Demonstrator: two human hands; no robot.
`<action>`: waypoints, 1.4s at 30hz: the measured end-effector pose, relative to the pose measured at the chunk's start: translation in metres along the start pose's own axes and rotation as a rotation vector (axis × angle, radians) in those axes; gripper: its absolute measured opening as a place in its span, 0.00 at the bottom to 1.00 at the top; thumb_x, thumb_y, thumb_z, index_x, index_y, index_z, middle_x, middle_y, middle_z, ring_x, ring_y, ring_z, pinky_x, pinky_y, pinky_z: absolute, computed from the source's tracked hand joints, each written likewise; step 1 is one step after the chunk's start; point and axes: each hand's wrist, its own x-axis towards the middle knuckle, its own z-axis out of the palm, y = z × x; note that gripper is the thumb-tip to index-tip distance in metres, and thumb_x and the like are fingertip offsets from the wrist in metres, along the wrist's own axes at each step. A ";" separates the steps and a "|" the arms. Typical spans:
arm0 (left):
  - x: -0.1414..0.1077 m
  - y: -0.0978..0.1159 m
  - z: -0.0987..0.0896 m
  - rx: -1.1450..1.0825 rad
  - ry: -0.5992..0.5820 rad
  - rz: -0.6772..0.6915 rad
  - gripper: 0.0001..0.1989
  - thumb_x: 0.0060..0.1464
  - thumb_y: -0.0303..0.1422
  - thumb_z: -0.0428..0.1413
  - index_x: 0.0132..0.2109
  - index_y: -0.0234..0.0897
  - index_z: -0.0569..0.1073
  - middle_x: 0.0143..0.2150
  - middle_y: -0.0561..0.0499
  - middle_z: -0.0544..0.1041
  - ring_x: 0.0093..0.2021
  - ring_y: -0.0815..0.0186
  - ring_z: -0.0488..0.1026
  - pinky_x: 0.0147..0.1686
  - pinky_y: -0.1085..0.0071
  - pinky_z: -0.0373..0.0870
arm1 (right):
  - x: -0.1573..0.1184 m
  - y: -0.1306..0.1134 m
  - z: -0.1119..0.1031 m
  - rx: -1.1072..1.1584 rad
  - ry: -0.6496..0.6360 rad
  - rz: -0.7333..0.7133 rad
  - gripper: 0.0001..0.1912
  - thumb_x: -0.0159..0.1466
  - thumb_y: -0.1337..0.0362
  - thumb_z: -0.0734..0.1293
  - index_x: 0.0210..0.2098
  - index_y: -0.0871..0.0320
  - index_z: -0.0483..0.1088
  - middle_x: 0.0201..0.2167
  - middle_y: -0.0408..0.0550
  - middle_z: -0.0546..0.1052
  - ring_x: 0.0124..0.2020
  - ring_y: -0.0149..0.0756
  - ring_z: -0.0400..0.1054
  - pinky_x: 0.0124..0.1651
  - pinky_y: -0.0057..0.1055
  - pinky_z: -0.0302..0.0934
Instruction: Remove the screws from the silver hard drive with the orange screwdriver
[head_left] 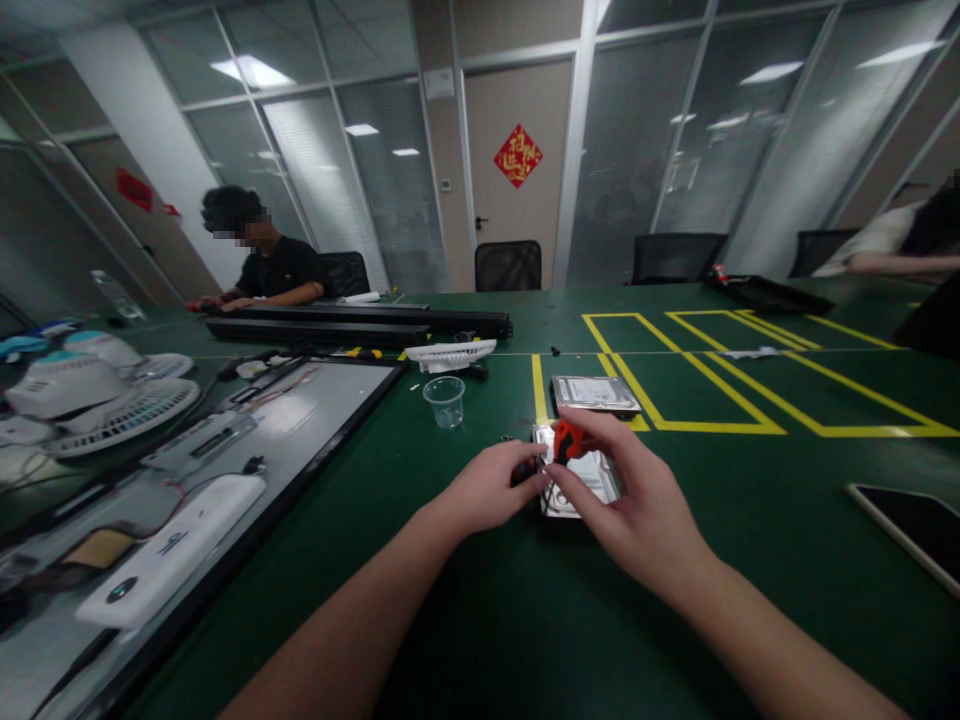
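A silver hard drive (596, 478) lies on the green table in front of me, partly hidden by my hands. Over it, my right hand (637, 490) grips a screwdriver (568, 440) by its orange-red and black handle, with the thin shaft slanting down toward the drive's left side. My left hand (491, 485) is at the drive's left edge, thumb and fingers pinched close by the shaft. What sits between those fingertips is too dark and small to make out. Just behind, a second hard drive (596, 393) lies flat, label up.
A clear plastic cup (445, 403) stands left of the drives. Further left lies a large panel (322, 400) bearing a white power strip (172, 550), with white fan parts (120, 410) beyond. A phone (911, 530) is at right. Two people sit across the table.
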 end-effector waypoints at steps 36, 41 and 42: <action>0.000 0.001 0.000 0.018 -0.016 -0.029 0.13 0.69 0.39 0.59 0.54 0.37 0.80 0.50 0.43 0.82 0.49 0.55 0.78 0.51 0.61 0.74 | -0.002 -0.002 0.002 0.101 0.008 0.038 0.29 0.70 0.69 0.66 0.68 0.47 0.62 0.61 0.54 0.73 0.60 0.47 0.72 0.64 0.50 0.69; 0.000 0.001 -0.001 0.010 -0.011 -0.014 0.13 0.69 0.38 0.58 0.55 0.38 0.80 0.53 0.43 0.82 0.51 0.54 0.78 0.51 0.60 0.74 | 0.002 -0.002 0.000 0.018 0.028 -0.024 0.26 0.70 0.67 0.70 0.66 0.46 0.65 0.57 0.51 0.74 0.56 0.45 0.72 0.60 0.45 0.71; 0.000 0.001 -0.001 0.007 -0.008 -0.010 0.13 0.69 0.38 0.58 0.55 0.38 0.80 0.53 0.43 0.82 0.51 0.54 0.77 0.51 0.60 0.74 | 0.002 -0.002 0.000 0.000 0.033 -0.033 0.25 0.70 0.66 0.70 0.65 0.46 0.66 0.56 0.51 0.74 0.55 0.44 0.72 0.59 0.45 0.71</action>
